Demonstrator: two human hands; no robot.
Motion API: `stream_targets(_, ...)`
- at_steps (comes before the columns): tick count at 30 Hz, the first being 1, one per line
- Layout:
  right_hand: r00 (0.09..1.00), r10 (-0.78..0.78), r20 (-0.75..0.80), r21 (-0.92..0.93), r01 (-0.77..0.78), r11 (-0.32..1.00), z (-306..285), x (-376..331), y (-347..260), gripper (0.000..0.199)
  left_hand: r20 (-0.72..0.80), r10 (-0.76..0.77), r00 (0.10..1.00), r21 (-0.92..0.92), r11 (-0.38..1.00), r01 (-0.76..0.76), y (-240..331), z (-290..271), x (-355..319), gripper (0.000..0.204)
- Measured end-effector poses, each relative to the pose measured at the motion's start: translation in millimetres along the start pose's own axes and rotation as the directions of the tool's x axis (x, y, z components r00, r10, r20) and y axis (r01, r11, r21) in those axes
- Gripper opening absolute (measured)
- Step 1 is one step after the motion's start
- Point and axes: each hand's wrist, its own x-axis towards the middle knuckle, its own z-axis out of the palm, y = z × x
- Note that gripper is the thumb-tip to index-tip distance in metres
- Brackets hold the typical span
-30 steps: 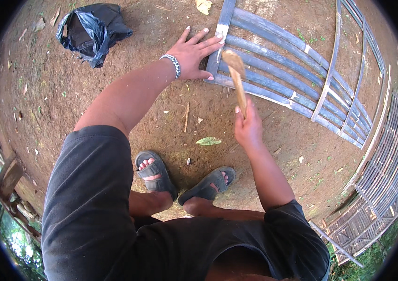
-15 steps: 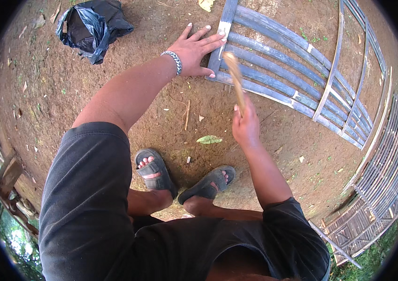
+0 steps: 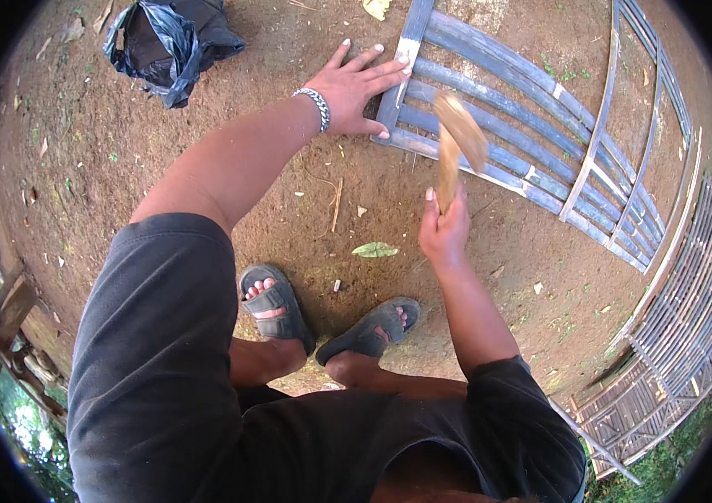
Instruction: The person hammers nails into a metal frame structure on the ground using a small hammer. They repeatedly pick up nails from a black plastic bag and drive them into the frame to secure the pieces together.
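My left hand lies flat with spread fingers on the near-left end of a bamboo slat panel. Its fingertips and thumb touch the dark crosspiece there. In my right hand the fingers are closed round the handle of a wooden mallet. The mallet's light brown head is smeared by motion and is over the panel's slats, a little right of the crosspiece. Whether it touches them I cannot tell.
A dark plastic bag stands gaping on the dirt ground at the upper left. Further bamboo slat work lies along the right side. My sandalled feet are below the panel, near a green leaf.
The mallet has swung to the right, away from the crosspiece, and its head now shows broadside. My right hand has shifted slightly right and down. My left hand stays on the crosspiece.
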Motion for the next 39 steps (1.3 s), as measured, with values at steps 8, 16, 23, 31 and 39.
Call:
stream_targets(8, 0.991, 0.119, 0.069, -0.086, -0.113, 0.99, 5.5, -3.0, 2.2, 0.048, -0.003, 0.009, 1.0, -0.019, 1.0, -0.009, 2.5, 2.9, -0.2, 0.104)
stream_targets(16, 0.968, 0.217, 0.13, -0.106, -0.204, 0.973, 7.9, 1.8, 1.8, 0.041, 0.01, 0.011, 1.0, -0.002, 1.0, -0.011, -0.9, -1.8, 2.6, 0.104)
stream_targets(23, 0.925, 0.294, 0.241, -0.184, -0.254, 0.95, 8.4, 7.5, -12.3, 0.042, 0.004, 0.01, 1.0, -0.001, 1.0, -0.01, -3.5, 0.9, 0.9, 0.105)
stream_targets(31, 0.865, 0.399, 0.304, -0.295, -0.312, 0.903, 6.8, 13.4, -11.3, 0.042, -0.042, 0.021, 0.999, -0.028, 0.999, -0.022, -6.1, 6.3, 0.6, 0.105)
stream_targets(39, 0.913, 0.298, 0.28, -0.326, -0.201, 0.924, 2.7, 13.1, 5.8, 0.034, -0.06, 0.038, 0.997, -0.034, 0.999, -0.04, -5.9, 5.9, 0.6, 0.106)
